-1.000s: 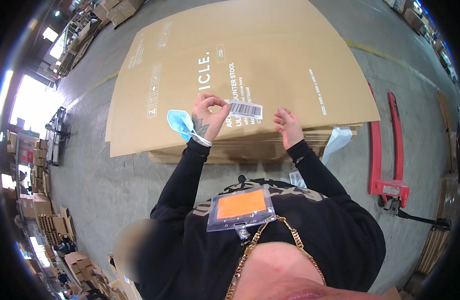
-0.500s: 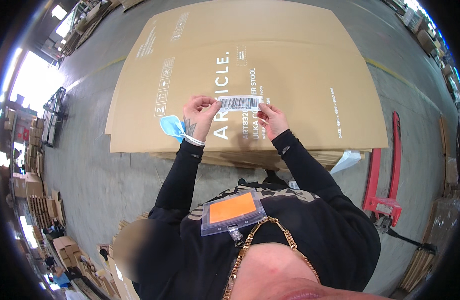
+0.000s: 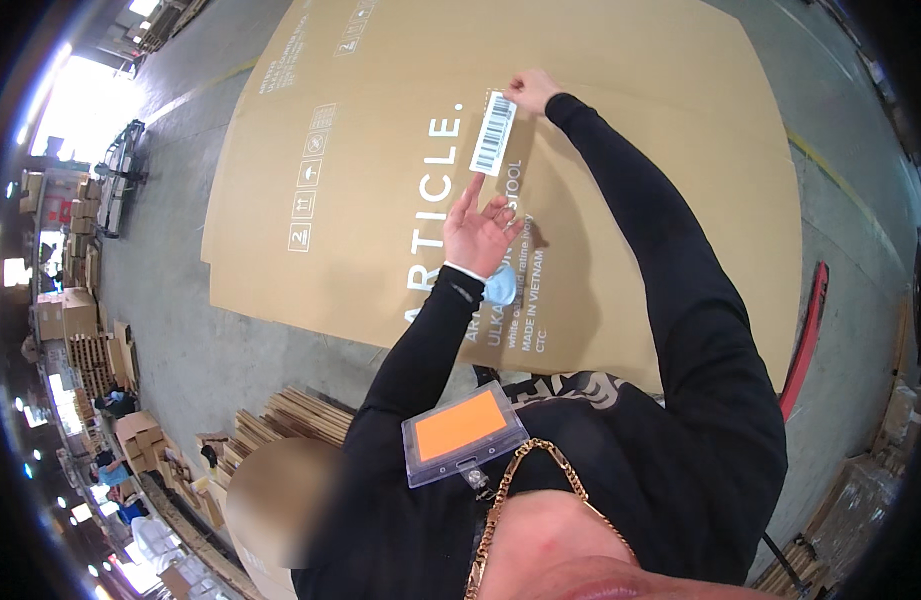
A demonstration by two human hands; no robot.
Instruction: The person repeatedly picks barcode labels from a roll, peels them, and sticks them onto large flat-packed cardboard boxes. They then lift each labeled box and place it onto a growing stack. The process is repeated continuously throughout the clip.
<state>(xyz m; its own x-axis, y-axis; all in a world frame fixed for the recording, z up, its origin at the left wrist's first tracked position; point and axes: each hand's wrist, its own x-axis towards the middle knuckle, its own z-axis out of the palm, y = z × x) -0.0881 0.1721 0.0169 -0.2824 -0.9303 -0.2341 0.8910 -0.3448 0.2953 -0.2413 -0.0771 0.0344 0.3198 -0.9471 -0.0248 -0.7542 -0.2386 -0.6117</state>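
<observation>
A white barcode label [image 3: 494,135] stretches between my hands, tilted over the upper middle of a large flat brown cardboard sheet [image 3: 620,130] with white print. My right hand [image 3: 533,93] is closed at the label's far right corner, pinching it. At the near end my left hand [image 3: 480,235] has its palm turned up; an outstretched digit meets the label's edge while the other fingers curl loosely. Whether the label touches the cardboard I cannot tell. A light blue face mask [image 3: 499,287] hangs by a white loop from my left wrist.
Red pallet jack forks [image 3: 807,335] lie on the floor at the right. Wooden slats [image 3: 298,415] are stacked at the lower left, near piled cartons [image 3: 140,438]. A metal cart [image 3: 123,180] stands farther left. An orange badge [image 3: 462,425] hangs on my chest.
Both hands have carried the label forward and turned it from level to nearly upright. My right hand has reached far ahead; my left has moved right and rolled palm up.
</observation>
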